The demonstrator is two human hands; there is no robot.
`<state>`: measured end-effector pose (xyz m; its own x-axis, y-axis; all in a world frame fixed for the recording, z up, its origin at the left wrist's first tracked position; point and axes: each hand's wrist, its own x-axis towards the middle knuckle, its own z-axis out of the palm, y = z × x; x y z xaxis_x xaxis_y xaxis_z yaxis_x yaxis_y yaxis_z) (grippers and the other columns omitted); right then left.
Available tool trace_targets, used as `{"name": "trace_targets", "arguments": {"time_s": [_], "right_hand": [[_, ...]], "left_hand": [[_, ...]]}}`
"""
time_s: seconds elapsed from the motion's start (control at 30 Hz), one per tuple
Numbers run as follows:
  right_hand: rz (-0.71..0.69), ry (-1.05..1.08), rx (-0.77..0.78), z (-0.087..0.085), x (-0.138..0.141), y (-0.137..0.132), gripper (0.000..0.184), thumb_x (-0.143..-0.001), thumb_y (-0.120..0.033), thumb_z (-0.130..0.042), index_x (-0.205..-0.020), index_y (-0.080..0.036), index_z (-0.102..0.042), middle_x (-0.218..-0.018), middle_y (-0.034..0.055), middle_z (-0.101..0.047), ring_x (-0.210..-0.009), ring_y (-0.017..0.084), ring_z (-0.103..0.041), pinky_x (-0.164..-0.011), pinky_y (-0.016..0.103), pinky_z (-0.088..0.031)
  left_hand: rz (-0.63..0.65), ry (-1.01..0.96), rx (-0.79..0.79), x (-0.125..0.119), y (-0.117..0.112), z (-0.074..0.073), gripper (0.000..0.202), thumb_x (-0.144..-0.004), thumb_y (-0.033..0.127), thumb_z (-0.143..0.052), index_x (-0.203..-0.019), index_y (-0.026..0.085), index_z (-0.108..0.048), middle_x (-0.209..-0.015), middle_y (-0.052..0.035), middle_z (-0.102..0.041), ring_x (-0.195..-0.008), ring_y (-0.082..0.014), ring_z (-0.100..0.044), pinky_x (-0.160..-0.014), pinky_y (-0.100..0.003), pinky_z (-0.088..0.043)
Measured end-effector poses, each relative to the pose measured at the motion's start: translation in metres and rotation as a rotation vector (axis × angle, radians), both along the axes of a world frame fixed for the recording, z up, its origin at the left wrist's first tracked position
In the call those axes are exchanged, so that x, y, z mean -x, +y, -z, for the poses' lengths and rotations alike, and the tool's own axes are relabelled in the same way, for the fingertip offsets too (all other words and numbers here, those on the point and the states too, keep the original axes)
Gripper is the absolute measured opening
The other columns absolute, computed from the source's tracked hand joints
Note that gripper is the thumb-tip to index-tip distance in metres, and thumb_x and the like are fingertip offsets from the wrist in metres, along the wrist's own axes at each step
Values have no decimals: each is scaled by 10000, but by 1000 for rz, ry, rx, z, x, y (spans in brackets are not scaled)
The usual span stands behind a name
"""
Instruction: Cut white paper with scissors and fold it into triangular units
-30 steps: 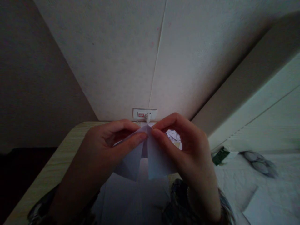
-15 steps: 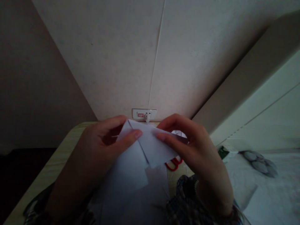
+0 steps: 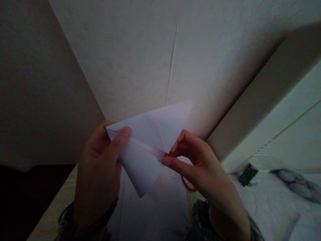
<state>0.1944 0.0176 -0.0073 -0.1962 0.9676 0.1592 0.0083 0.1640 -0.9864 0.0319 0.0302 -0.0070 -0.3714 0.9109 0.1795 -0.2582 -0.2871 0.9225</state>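
A folded sheet of white paper (image 3: 147, 125) is held up in front of the wall, creased into a triangular shape with a loose flap hanging below. My left hand (image 3: 102, 157) pinches its left corner, thumb on top and fingers behind. At the lower right edge, the thumb and fingertips of my right hand (image 3: 193, 157) are closed at the paper's layers. More white paper (image 3: 150, 217) lies flat on the table beneath. One red scissors handle (image 3: 188, 185) shows partly under my right hand; the rest is hidden.
The pale wooden table (image 3: 54, 214) reaches the papered wall (image 3: 130, 60). To the right, a white surface (image 3: 273, 201) bears a dark green packet (image 3: 248, 174) and a grey rounded patterned item (image 3: 298, 184). A beige panel (image 3: 263, 90) stands along the right.
The paper has been turned and raised, its point now up and right. My left hand has shifted left along with its corner. My right hand has moved down to the paper's lower edge.
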Motion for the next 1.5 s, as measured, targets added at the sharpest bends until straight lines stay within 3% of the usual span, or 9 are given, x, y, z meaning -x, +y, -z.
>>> {"name": "trace_targets", "arguments": {"time_s": [0.13,0.33,0.43,0.5,0.67,0.87,1.03,1.27,1.5], "right_hand": [[48,33,-55,-2,-5,0,325,-746,-385,-835,-747,-220,-556,-702,-53,-602,-678,116,-608,-648,235,-480],[-78,-131,-102,-5,-12,-8,535,-780,-730,-630,-889,-207,-665,-917,32,-708,-881,192,-653,-794,303,-498],[-148,-137,-86,-2,-3,-12,470,-754,-640,-736,-968,-230,-653,-1029,15,-735,-973,197,-668,-823,286,-497],[-75,-154,-99,0,3,-12,361,-779,-492,-793,-956,-230,-620,-980,-5,-737,-934,176,-681,-790,261,-500],[85,-295,-144,0,5,-7,128,-863,-290,-700,-818,-209,-612,-762,-12,-684,-726,159,-655,-645,256,-466],[200,-173,-166,-3,-14,-3,198,-835,-249,-701,-684,-220,-577,-662,-44,-640,-635,127,-604,-567,229,-412],[241,-349,-189,-5,-25,-2,232,-810,-263,-735,-635,-210,-593,-574,-58,-592,-555,111,-541,-519,228,-362],[184,-429,-232,-6,-22,-4,254,-835,-277,-739,-626,-209,-613,-556,-68,-600,-519,98,-529,-488,223,-345],[207,-473,-271,-7,-22,-5,298,-861,-331,-727,-617,-215,-600,-543,-64,-598,-528,117,-567,-511,236,-377]], "left_hand": [[-9,-8,11,-1,2,2,177,-607,236,-782,-613,208,-608,-532,67,-575,-458,-77,-480,-397,-144,-405],[-259,-12,-110,-12,0,3,131,-669,192,-734,-622,216,-614,-579,73,-592,-551,-78,-509,-516,-148,-451],[-350,2,-144,-14,-3,3,152,-726,165,-724,-630,240,-633,-630,58,-570,-608,-103,-525,-594,-199,-481],[-344,17,-140,-15,-5,3,177,-755,200,-750,-635,267,-639,-662,38,-554,-655,-137,-542,-624,-240,-505],[-148,84,29,-13,-6,2,206,-735,251,-782,-608,268,-620,-623,33,-558,-593,-141,-519,-527,-242,-459],[120,232,83,0,-5,2,149,-688,226,-762,-608,233,-637,-560,73,-605,-516,-89,-523,-481,-170,-423],[411,315,149,12,2,1,74,-643,232,-812,-676,227,-746,-635,17,-750,-576,-144,-665,-528,-200,-519],[521,418,276,16,1,3,85,-664,314,-814,-654,230,-809,-601,-12,-754,-505,-150,-638,-444,-203,-466],[507,467,315,15,-1,0,112,-662,343,-820,-651,232,-815,-595,-17,-752,-510,-162,-640,-451,-215,-464]]}}
